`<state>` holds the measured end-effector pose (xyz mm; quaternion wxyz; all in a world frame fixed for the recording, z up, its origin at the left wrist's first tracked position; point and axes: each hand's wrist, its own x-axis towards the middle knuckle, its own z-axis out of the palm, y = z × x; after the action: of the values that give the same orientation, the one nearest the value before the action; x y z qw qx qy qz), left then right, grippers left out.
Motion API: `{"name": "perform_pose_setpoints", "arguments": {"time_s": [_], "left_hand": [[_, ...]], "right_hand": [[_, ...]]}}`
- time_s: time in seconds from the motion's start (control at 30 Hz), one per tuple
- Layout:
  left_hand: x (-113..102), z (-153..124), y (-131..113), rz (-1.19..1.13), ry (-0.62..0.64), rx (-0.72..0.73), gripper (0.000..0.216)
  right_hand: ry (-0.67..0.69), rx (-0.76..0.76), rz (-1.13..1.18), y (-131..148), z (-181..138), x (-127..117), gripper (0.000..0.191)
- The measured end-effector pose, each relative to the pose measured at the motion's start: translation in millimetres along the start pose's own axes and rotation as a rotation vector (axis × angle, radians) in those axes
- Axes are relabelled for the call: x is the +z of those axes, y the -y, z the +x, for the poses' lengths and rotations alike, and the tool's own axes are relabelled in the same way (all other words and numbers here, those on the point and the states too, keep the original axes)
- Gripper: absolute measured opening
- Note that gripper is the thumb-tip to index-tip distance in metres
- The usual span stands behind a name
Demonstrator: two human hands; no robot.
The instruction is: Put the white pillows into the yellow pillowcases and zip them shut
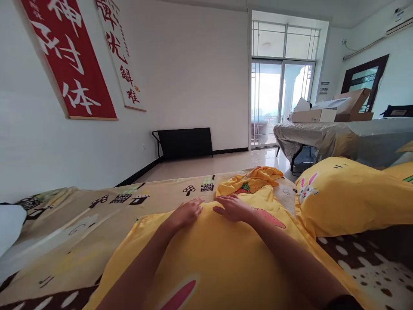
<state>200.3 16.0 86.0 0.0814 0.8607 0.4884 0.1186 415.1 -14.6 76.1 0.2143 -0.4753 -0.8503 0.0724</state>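
Observation:
A plump yellow pillow point(219, 249) with a printed pink rabbit ear lies right in front of me. My left hand point(189, 212) rests on its far part, fingers loosely extended. Just to the right, my right hand point(235, 208) lies on the same pillow with its fingers stretched out and the thumb apart. Neither hand appears to grip anything. Beyond my right hand the yellow fabric point(256, 176) is loose and bunched up, with carrot prints. A second yellow pillow point(345, 198) with a rabbit face is on the right.
A beige patterned blanket point(106, 228) covers the bed under the pillows. At the back right stands a plastic-covered table point(316, 133) holding boxes point(312, 115). A black folded table point(185, 143) leans on the far wall, left of the glass door point(266, 94).

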Motion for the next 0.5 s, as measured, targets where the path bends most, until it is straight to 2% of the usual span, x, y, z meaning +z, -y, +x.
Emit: {"name": "perform_pose_setpoints", "arguments": {"time_s": [0.07, 0.17, 0.4, 0.5], "left_hand": [[14, 25, 6, -0.013, 0.035, -0.009, 0.053], [32, 31, 41, -0.022, 0.044, -0.08, 0.056], [54, 12, 177, -0.069, 0.011, -0.379, 0.074], [65, 5, 229, -0.103, -0.019, -0.448, 0.073]], "right_hand": [[0.043, 0.034, -0.002, -20, 22, 20, 0.039], [0.016, 0.111, -0.003, -61, 22, 40, 0.042], [-0.027, 0.3, 0.065, -168, -17, 60, 0.052], [-0.03, 0.376, 0.068, -203, -29, 69, 0.056]]}}
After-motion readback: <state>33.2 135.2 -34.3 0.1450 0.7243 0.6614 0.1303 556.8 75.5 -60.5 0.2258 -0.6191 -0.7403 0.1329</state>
